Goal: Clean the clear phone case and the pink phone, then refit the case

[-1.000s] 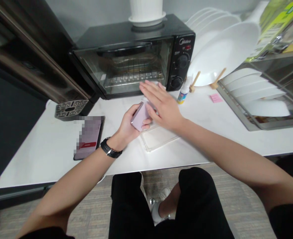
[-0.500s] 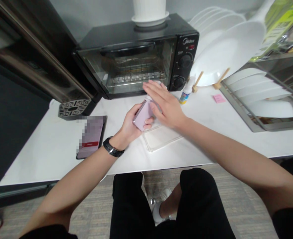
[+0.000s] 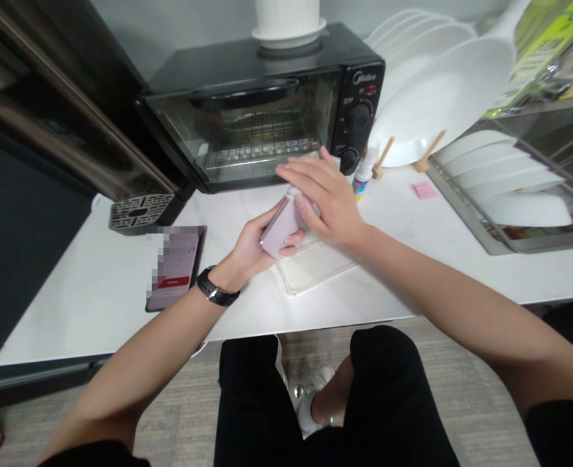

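My left hand (image 3: 255,245), with a black watch on its wrist, is closed around a lilac smartphone (image 3: 282,230), tilted above the counter. Lying across the upper end of the phone, my right hand (image 3: 326,198) presses a thin white tissue (image 3: 293,191) against it. The fingers of that hand are close together, and bits of the tissue stick out around them. The top of the phone is hidden under the right hand. Below both hands a clear phone case (image 3: 310,271) rests on the white counter. A small spray bottle (image 3: 363,174) stands just beyond the right hand.
A black toaster oven (image 3: 267,123) stands behind the hands, with a white pot (image 3: 289,19) on top. At left are a second phone (image 3: 177,269) and a drip tray (image 3: 140,213). White plates (image 3: 442,97), a pink sticky note (image 3: 425,190) and a dish rack (image 3: 491,240) are at right.
My right hand has shifted slightly on the phone, with the tissue under it. The left hand keeps its hold. The whole view has moved a little.
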Action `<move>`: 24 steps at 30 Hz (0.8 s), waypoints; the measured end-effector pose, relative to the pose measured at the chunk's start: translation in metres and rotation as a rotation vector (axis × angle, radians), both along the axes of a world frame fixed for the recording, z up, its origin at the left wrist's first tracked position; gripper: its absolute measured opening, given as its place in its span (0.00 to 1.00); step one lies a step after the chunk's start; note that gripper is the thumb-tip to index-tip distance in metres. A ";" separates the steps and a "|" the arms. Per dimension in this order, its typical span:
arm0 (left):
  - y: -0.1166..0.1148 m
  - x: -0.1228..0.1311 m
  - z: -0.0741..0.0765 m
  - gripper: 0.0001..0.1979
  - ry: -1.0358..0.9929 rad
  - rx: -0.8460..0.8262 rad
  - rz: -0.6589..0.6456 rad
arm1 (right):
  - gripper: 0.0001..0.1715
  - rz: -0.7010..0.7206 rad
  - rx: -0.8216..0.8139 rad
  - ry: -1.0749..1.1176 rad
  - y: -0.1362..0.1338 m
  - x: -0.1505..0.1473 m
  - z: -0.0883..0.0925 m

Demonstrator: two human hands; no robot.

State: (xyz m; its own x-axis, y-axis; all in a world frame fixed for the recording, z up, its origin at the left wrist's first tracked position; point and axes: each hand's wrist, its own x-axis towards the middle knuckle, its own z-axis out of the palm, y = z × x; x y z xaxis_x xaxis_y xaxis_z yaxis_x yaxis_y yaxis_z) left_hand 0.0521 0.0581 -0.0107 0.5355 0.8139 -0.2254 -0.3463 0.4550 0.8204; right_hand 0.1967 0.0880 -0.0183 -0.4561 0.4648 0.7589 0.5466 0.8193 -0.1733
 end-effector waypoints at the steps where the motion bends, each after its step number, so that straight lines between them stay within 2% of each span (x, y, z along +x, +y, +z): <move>1: 0.000 0.000 0.001 0.09 -0.025 -0.005 -0.071 | 0.21 -0.020 0.000 0.049 0.001 0.002 -0.001; 4: -0.001 0.000 -0.002 0.13 -0.058 0.022 -0.244 | 0.22 -0.074 -0.033 0.116 -0.007 -0.001 -0.002; 8: 0.002 -0.001 -0.011 0.22 -0.028 0.120 -0.382 | 0.22 -0.099 -0.103 0.171 -0.024 -0.011 -0.001; 13: 0.002 -0.003 -0.013 0.14 0.032 0.221 -0.356 | 0.15 -0.175 -0.254 0.341 -0.021 -0.013 -0.001; 15: 0.001 -0.003 -0.011 0.19 0.048 0.269 -0.348 | 0.15 -0.192 -0.297 0.406 -0.015 -0.011 -0.004; 17: 0.000 0.000 -0.010 0.24 0.092 0.378 -0.282 | 0.16 -0.206 -0.325 0.441 -0.010 -0.009 -0.007; 20: -0.006 0.003 -0.010 0.18 0.335 0.633 -0.103 | 0.17 -0.212 -0.352 0.457 -0.009 -0.011 -0.010; 22: -0.009 0.005 -0.010 0.11 0.519 0.788 0.074 | 0.17 -0.179 -0.347 0.439 -0.013 -0.014 -0.007; 24: -0.010 0.005 -0.011 0.07 0.589 0.903 0.293 | 0.17 -0.118 -0.337 0.424 -0.017 -0.018 -0.003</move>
State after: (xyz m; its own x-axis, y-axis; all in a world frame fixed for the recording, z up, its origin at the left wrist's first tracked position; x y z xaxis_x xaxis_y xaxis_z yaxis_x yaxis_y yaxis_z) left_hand 0.0569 0.0480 -0.0220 0.3003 0.8843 0.3574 0.2091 -0.4266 0.8799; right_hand 0.1790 0.0708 -0.0217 -0.0737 0.7433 0.6649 0.4565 0.6179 -0.6402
